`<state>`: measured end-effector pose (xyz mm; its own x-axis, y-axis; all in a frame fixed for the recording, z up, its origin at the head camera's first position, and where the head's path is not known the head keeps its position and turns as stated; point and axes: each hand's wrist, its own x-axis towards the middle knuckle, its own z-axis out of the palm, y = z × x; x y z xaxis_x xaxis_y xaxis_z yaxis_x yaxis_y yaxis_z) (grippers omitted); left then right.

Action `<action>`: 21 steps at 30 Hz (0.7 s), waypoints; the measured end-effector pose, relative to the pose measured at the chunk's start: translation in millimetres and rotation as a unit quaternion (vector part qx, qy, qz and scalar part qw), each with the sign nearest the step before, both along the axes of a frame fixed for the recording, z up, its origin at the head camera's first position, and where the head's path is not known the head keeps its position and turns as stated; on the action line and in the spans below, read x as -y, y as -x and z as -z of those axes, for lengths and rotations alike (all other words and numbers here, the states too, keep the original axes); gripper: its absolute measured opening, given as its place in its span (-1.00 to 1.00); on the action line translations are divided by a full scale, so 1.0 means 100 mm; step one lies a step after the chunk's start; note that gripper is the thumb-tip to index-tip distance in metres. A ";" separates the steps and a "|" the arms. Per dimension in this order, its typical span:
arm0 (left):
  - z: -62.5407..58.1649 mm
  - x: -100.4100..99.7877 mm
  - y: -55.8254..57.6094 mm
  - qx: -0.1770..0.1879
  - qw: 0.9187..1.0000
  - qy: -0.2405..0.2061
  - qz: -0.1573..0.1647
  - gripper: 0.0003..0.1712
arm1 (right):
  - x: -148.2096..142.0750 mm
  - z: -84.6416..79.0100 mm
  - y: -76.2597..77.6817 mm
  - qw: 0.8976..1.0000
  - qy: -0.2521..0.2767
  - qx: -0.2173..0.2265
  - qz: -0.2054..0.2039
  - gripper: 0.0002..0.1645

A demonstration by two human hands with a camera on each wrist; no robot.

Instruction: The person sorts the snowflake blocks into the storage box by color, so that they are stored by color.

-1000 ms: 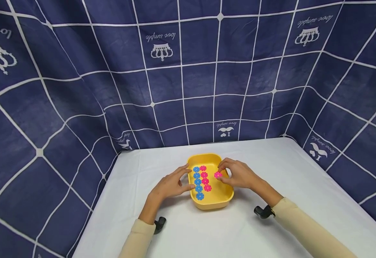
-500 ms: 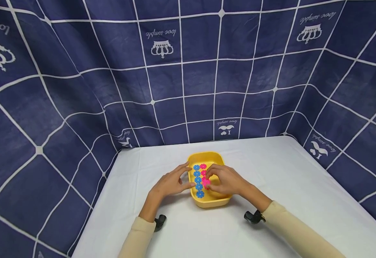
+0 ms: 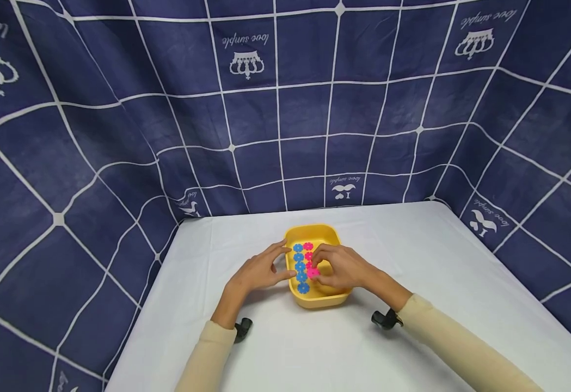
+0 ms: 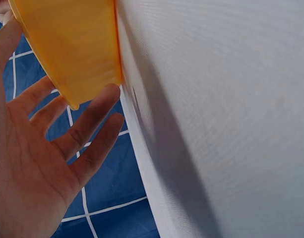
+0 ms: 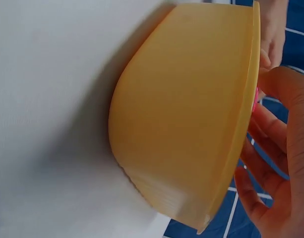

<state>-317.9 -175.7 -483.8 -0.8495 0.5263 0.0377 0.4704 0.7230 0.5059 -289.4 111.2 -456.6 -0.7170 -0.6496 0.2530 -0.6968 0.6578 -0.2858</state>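
Observation:
A yellow plastic tray with rounded corners stands on the white table. Inside it, several blue flower-shaped discs form a column at the left, beside a column of pink flower-shaped discs. My right hand reaches in over the right side and pinches a pink flower disc between thumb and forefinger, at the lower end of the pink column. At the tray's left side my left hand rests with spread fingers against the rim. Close up, the left wrist view shows its fingers by the tray wall.
White cloth covers the table around the tray. Behind it and at both sides hangs a dark blue curtain with white grid lines. Black wrist cameras sit on the left wrist and right wrist.
My right hand has carried the pink flower disc left from the tray's right side to the lower end of the pink column. The left hand has stayed. The head view has tilted slightly down.

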 end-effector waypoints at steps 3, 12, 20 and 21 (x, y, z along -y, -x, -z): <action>-0.01 0.00 0.00 0.002 1.000 -0.002 0.001 -0.06 | 0.01 -0.05 0.04 0.999 -0.025 0.012 -0.017 -0.74; -0.03 -0.02 0.01 -0.006 1.000 0.003 0.009 -0.06 | 0.04 -0.13 0.10 0.998 -0.058 0.032 -0.023 -0.75; -0.01 0.00 0.01 -0.006 1.000 0.001 0.004 -0.10 | 0.07 -0.12 0.18 0.993 -0.107 0.039 -0.043 -0.72; 0.00 0.00 0.01 -0.004 1.000 0.000 0.003 -0.10 | 0.08 -0.13 0.19 0.991 -0.118 0.040 -0.047 -0.71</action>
